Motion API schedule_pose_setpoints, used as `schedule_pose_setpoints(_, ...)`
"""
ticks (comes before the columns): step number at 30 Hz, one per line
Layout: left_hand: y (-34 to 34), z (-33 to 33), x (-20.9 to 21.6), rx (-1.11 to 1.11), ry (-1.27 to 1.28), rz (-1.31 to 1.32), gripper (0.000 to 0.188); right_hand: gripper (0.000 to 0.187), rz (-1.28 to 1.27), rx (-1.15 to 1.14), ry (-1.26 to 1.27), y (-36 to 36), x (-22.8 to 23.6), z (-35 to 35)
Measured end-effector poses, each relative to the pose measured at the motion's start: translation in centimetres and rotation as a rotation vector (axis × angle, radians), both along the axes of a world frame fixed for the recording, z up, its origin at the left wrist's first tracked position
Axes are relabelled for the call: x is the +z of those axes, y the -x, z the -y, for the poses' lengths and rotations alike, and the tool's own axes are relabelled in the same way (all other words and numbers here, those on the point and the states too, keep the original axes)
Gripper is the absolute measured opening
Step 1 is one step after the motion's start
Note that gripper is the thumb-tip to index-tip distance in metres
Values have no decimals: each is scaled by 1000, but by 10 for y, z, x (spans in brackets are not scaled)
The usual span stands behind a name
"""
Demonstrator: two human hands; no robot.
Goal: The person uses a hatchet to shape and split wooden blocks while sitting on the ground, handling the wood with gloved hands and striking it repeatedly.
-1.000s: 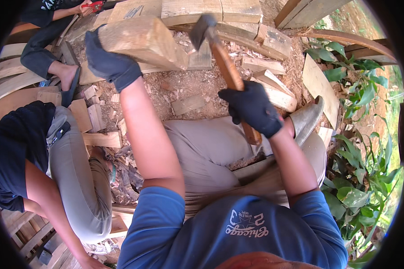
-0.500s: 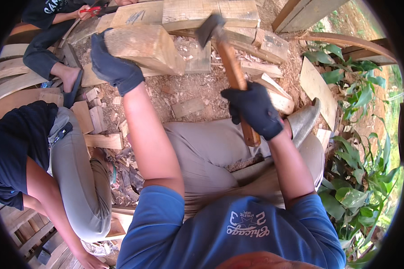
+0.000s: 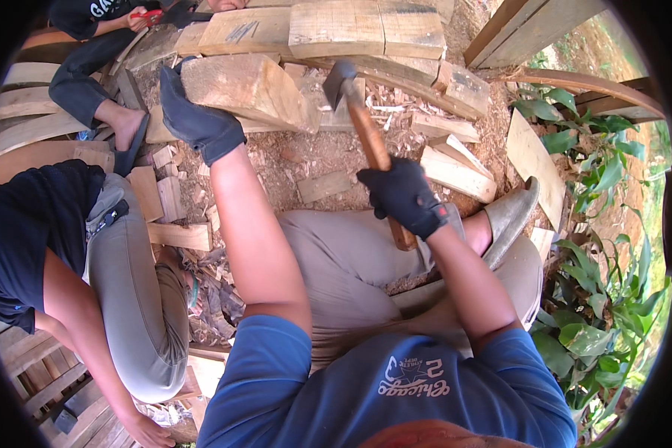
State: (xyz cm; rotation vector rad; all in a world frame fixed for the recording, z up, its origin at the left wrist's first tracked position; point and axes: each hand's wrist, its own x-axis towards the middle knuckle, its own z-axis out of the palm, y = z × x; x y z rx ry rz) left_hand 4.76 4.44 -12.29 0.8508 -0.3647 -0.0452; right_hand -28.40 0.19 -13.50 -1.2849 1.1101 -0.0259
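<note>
My left hand (image 3: 196, 119), in a dark glove, grips the left end of a thick wooden block (image 3: 235, 84). The block lies tilted on other timber, its cut end facing right. In my gloved right hand (image 3: 403, 196) is a hatchet (image 3: 367, 133), held by its wooden handle. Its dark metal head is up and to the left of that hand, just right of the block's end and apart from it as far as I can see. My left fingertips are partly hidden behind the block.
Sawn timbers (image 3: 336, 30) lie beyond the block. Chips and a small offcut (image 3: 325, 187) litter the ground before my legs. A person in a dark shirt (image 3: 33, 239) sits close at left; another person's foot (image 3: 119, 127) rests farther up. Leafy plants (image 3: 582, 328) and a board (image 3: 534, 164) are at right.
The hatchet and my right hand have come down and to the left, bringing the head nearer the block's end. My left hand keeps its hold on the block. The view has shifted slightly.
</note>
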Motion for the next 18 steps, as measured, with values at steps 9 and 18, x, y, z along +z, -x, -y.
schedule_pose_setpoints(9,-8,-1,-13,26,-60,184,42,32,144,-166,362,5,65,0)
schedule_pose_setpoints(18,0,-4,-4,-56,-21,105,46,30,-9,-2,23,2,31,5)
